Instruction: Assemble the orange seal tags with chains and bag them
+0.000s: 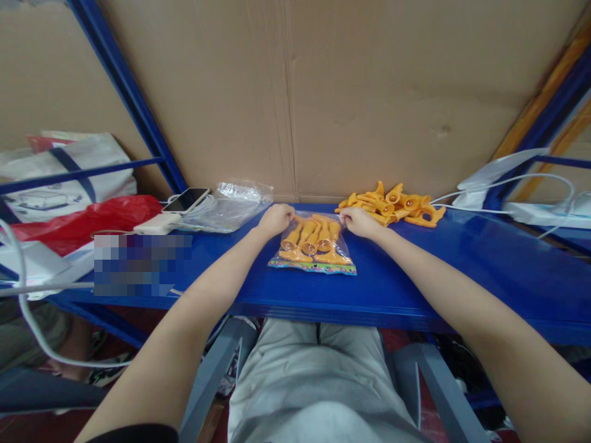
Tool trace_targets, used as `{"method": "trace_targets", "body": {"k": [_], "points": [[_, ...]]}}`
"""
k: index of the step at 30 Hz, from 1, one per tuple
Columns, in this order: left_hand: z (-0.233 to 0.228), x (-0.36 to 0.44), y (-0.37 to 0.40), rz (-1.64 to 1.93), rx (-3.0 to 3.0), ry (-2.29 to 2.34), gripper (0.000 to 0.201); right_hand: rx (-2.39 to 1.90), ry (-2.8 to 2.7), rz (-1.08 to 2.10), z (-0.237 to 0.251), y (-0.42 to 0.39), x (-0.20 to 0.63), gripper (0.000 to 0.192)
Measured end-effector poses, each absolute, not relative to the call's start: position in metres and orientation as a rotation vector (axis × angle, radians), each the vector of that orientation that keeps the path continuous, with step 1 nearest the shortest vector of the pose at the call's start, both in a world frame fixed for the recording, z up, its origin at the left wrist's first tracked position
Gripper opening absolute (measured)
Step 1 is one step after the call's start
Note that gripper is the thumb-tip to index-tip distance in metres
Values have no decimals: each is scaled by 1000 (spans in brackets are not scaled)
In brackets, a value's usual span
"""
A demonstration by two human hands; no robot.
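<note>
A clear plastic bag (347, 261) lies on the blue table with several orange plastic pieces (310, 237) inside, shaped like small horns or funnels. Its coloured printed strip faces me. At the bag's far left corner, my left hand (276, 219) is closed with the fingers pinched on the plastic. My right hand (361, 221) pinches the far right corner in the same way. Just behind my right hand sits a loose heap of the same orange pieces (410, 202). To the left of my left hand rests a stack of flat clear bags (226, 209).
The blue table (462, 264) backs onto a cardboard wall (295, 92). A phone (189, 200), a white power bank (158, 224) and a red plastic bag (96, 221) are at the left. White cables (517, 178) run along the right side, by a blue post.
</note>
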State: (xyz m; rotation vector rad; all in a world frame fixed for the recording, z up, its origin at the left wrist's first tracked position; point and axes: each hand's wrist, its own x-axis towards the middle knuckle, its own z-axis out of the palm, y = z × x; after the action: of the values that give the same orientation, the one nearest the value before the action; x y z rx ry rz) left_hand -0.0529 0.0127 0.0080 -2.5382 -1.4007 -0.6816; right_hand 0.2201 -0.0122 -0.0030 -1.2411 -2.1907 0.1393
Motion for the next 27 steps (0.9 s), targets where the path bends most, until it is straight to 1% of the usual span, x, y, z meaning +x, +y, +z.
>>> {"method": "trace_targets", "body": {"k": [3,7,10,13,15,18,21,23,27], "points": [[7,-53,12,-557,-2483,-1391,21,-1269,-2187,215,-3,-13,219,20],[6,-52,10,-505,-2442,-1378,23,-1352,-2102,344,0,-19,216,23],[6,-50,7,-509,-2418,-1363,25,-1381,-2060,369,1,-21,215,36],[8,-47,2,-526,-2390,-1350,27,-1380,-2049,307,0,-20,214,51],[10,-45,-1,-534,-2366,-1348,28,-1395,-2056,244,-1,-18,214,55],[14,-41,-8,-525,-2332,-1364,30,-1470,-2051,133,-1,-18,213,51],[18,-38,-13,-510,-2304,-1371,31,-1434,-2002,112,-1,-20,210,36],[19,-36,-15,-502,-2284,-1366,32,-1329,-1995,196,-1,-20,207,32],[19,-36,-16,-508,-2257,-1344,32,-1172,-2079,415,1,-14,197,33]]}}
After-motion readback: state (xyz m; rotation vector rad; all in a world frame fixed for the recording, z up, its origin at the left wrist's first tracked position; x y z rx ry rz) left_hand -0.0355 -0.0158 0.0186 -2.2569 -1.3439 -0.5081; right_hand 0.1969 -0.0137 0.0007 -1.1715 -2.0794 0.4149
